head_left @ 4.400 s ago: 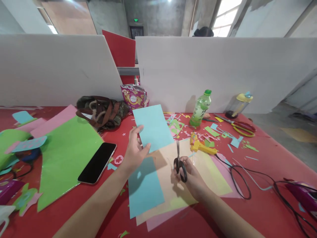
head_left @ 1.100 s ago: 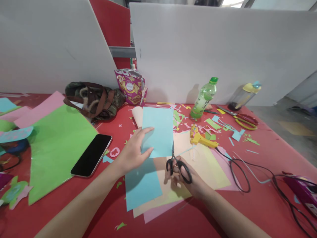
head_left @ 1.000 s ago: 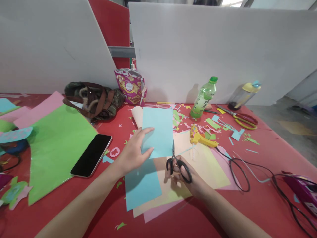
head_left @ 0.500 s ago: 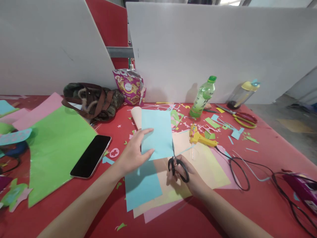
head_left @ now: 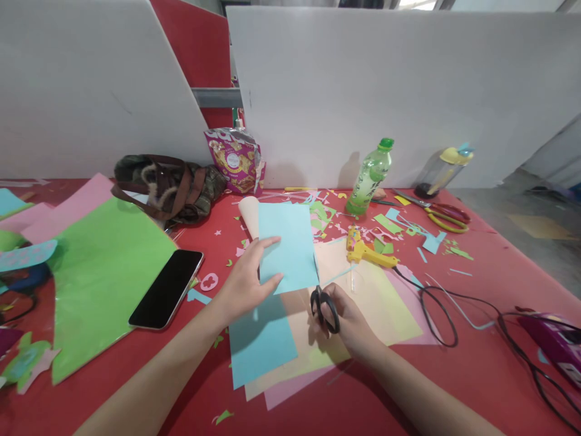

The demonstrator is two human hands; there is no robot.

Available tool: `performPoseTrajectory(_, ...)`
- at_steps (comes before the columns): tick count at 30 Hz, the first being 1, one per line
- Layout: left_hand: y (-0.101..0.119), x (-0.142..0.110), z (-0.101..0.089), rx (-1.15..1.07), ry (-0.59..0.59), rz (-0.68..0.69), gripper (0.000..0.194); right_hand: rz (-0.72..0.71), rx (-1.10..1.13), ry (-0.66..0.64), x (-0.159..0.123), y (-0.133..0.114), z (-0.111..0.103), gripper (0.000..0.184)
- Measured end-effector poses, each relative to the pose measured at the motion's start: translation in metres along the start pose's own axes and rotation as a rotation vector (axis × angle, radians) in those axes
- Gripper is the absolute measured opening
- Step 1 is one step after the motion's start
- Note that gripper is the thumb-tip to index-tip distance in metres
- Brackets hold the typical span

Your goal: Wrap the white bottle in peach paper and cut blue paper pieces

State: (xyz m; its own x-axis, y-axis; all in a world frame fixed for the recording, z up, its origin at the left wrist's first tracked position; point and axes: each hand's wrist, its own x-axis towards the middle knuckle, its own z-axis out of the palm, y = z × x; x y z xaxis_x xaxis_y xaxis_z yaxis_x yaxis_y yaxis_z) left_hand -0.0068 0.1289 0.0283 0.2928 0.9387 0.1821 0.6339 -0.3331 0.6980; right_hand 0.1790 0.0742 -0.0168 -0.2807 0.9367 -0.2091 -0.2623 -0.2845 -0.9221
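Note:
My left hand (head_left: 254, 269) grips a light-blue sheet of paper (head_left: 287, 242) by its left edge, thumb and fingers lying across the front. The sheet is raised above the table. My right hand (head_left: 342, 312) is closed around black-handled scissors (head_left: 327, 307), whose blades point away from me along the sheet's right edge. A thin blue strip (head_left: 340, 274) sticks out to the right of the blades. Beneath my hands lie another blue sheet (head_left: 261, 348) and a fanned stack of peach, yellow and pink sheets (head_left: 385, 303).
A yellow glue gun (head_left: 370, 254) with a black cord rests right of my hands. Behind stand a green bottle (head_left: 370, 175), a snack bag (head_left: 236, 160) and a tumbler (head_left: 443, 172). Paper scraps litter the red table (head_left: 181, 387). A phone (head_left: 167, 289) overlaps green sheets (head_left: 109, 266) at left.
The scissors' handles have come closer together, and the scissors have turned slightly along the sheet's right edge. My left hand keeps its hold on the paper. The view has shifted a little.

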Motion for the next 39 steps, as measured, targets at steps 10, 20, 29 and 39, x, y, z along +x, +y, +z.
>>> performPoseTrajectory(10, -0.0037, -0.0004, 0.0019, -0.034, -0.003, 0.004, 0.049, 0.028, 0.059, 0.042, 0.0013, 0.0038, 0.0019, 0.041)
performPoseTrajectory(20, -0.0010, -0.0009, 0.0000, -0.072, -0.118, 0.004, 0.053, 0.051, 0.051, 0.041, 0.0011, 0.0029, -0.0050, 0.037)
performPoseTrajectory(29, -0.0051, 0.0005, 0.0011, -0.088, -0.169, -0.031, 0.065, 0.047, 0.053, 0.044, 0.0014, 0.0018, -0.0015, 0.038)
performPoseTrajectory(39, -0.0062, -0.0006, 0.0008, -0.064, -0.189, -0.037, 0.068, 0.049, 0.116, 0.098, 0.0021, 0.0057, 0.0009, 0.042)
